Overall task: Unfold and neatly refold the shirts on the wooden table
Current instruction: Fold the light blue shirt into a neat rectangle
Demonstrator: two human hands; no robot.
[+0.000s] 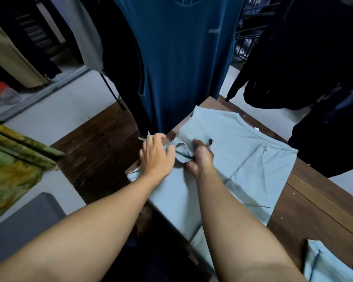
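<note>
A pale blue, soft-knit cotton T-shirt (243, 159) lies spread on the dark brown plank desk (102, 139), its neckline toward the far right edge and its long axis running from there back toward the person. Its left sleeve (182, 152) is bunched between the two hands, so the sleeve sits at the near-left side of the body panel, equally close to both. The left hand (157, 157) rests palm down, its fingers curled over the sleeve's hem. The right hand (201, 157) pinches the ribbed cuff between thumb and fingers. The coming fold likely turns on drawing this sleeve rightward across the flat chest panel. The fabric looks thin, limp and lightly creased. A second folded pale blue shirt (330, 263) lies at the desk's near right corner. A dark teal garment (183, 58) hangs beyond the desk.
</note>
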